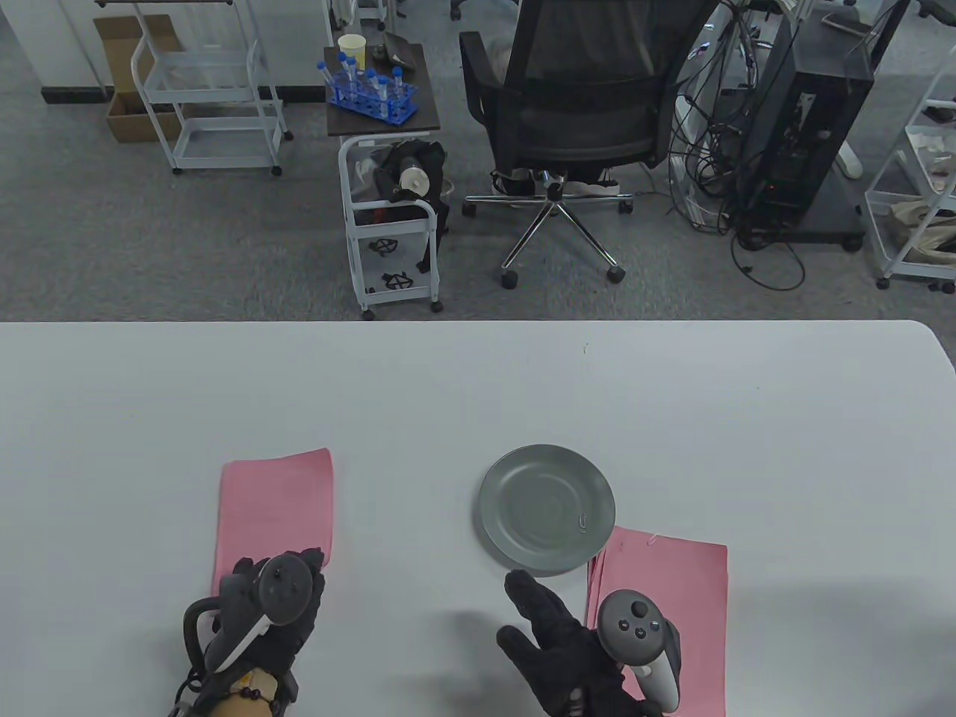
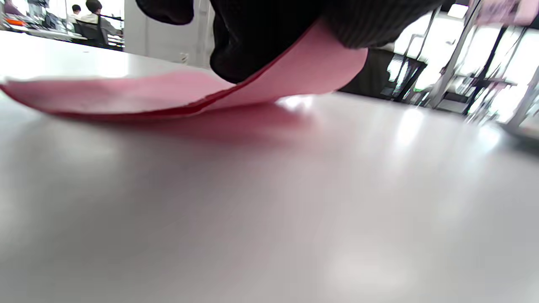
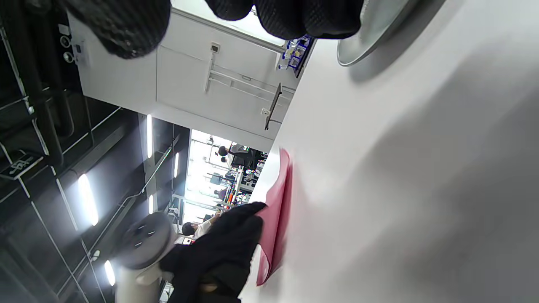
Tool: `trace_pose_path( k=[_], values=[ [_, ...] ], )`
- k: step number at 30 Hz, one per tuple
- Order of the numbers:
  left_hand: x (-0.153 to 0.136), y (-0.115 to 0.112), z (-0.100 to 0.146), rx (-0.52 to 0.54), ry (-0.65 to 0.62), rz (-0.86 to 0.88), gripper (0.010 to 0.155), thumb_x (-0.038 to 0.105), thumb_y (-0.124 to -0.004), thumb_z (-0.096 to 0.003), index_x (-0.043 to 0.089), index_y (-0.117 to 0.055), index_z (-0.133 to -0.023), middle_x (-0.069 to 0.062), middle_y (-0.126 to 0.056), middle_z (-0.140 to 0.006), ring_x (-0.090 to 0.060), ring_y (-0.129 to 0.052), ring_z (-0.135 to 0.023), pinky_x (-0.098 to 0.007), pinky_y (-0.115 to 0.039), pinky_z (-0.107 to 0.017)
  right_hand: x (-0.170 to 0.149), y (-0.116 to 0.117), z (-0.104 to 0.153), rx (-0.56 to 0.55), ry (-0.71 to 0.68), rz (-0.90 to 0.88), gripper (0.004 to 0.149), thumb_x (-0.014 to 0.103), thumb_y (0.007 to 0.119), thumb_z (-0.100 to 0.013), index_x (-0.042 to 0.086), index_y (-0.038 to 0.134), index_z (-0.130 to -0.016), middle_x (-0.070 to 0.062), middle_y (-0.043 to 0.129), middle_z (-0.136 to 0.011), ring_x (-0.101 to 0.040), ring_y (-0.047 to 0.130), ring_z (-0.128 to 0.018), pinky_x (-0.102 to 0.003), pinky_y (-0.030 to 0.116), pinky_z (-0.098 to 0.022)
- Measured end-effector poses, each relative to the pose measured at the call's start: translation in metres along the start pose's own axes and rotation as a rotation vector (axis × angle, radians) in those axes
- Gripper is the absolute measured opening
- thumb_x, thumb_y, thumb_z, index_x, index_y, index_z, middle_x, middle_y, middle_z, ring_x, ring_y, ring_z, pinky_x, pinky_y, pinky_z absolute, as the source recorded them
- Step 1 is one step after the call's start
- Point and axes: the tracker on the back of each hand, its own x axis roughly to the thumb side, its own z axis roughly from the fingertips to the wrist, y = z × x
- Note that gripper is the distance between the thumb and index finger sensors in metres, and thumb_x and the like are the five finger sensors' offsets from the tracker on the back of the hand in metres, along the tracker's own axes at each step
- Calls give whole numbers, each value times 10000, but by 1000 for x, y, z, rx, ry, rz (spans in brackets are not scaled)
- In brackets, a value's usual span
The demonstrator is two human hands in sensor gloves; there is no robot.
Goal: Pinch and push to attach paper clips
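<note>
A pink paper stack [image 1: 275,508] lies at the left. My left hand [image 1: 280,597] grips its near edge, and the left wrist view shows the fingers [image 2: 252,46] lifting that paper [image 2: 168,94] off the table. A grey metal plate [image 1: 547,518] holds one paper clip [image 1: 582,521] near its right rim. A second pink paper stack [image 1: 665,612], with a clip [image 1: 652,538] at its far edge, lies right of the plate. My right hand [image 1: 549,635] hovers empty, fingers spread, just short of the plate [image 3: 374,29].
The white table's far edge [image 1: 478,323] runs across the view. Beyond it on the floor stand an office chair [image 1: 575,112], a small cart with a blue tube rack [image 1: 373,93] and wire carts.
</note>
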Motion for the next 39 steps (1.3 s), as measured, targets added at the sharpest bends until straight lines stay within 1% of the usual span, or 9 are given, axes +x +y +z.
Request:
trace_pose_path(
  k=[5,8,11,16,22,25,29,35,39],
  values=[
    [25,31,27,72,-356,678,438,454,-735,-474,373,-770,-903,83,-900,-883,-144,-953,-824,-518,-649,-752,-8,-1,-5,57,51,-118,802,525,690,-426,176,242,-992,-124,358,-1078,-422,446,-994,-657,334,-714],
    [45,23,40,-116,-528,1241,437,429,-758,-463,355,-799,-891,62,-918,-874,-168,-962,-817,-542,-642,-745,-15,6,-9,225,72,-280,920,592,676,-427,159,82,-980,-135,219,-1099,-426,342,-1028,-658,292,-729],
    [61,7,43,-314,-587,1456,438,418,-768,-462,340,-812,-890,47,-926,-872,-184,-965,-816,-556,-636,-743,-19,10,-12,308,46,-504,1016,645,678,-414,154,-32,-948,-116,131,-1105,-411,267,-1057,-659,257,-745],
    [56,-10,31,-425,-494,1198,440,404,-788,-465,322,-826,-896,26,-934,-882,-211,-971,-825,-573,-629,-739,-21,-18,-9,195,-60,-745,568,530,760,-437,302,583,-926,55,762,-921,-277,746,-910,-618,449,-750],
    [31,-8,18,-339,-204,426,520,435,-785,-469,313,-735,-972,19,-846,-977,-236,-877,-937,-603,-556,-769,19,-49,8,-137,-264,-162,408,353,788,-432,275,739,-829,10,868,-820,-313,827,-820,-623,501,-715],
    [28,0,19,-243,-322,613,835,632,-832,-352,336,-536,-1075,33,-642,-1124,-275,-653,-1103,-636,-456,-793,40,-38,15,-121,-380,158,403,358,777,-426,300,743,-824,35,881,-817,-292,854,-814,-615,534,-709],
    [42,2,27,-311,-503,798,1032,659,-866,-304,326,-333,-1122,22,-435,-1201,-307,-450,-1178,-653,-359,-810,41,-9,10,-19,-362,147,408,347,770,-429,307,737,-833,27,875,-840,-301,843,-833,-616,530,-715],
    [49,-22,21,-407,-422,562,491,465,-840,-429,324,-848,-899,46,-968,-879,-219,-965,-877,-595,-608,-747,12,8,-11,-34,-173,272,425,320,779,-409,266,749,-830,-27,896,-829,-350,859,-803,-635,547,-675],
    [52,-12,25,-327,-456,627,459,448,-830,-452,308,-855,-888,38,-974,-852,-226,-968,-848,-587,-606,-749,19,5,-6,3,-191,195,432,330,761,-436,271,713,-861,-27,867,-862,-350,838,-826,-623,540,-690]
  ],
)
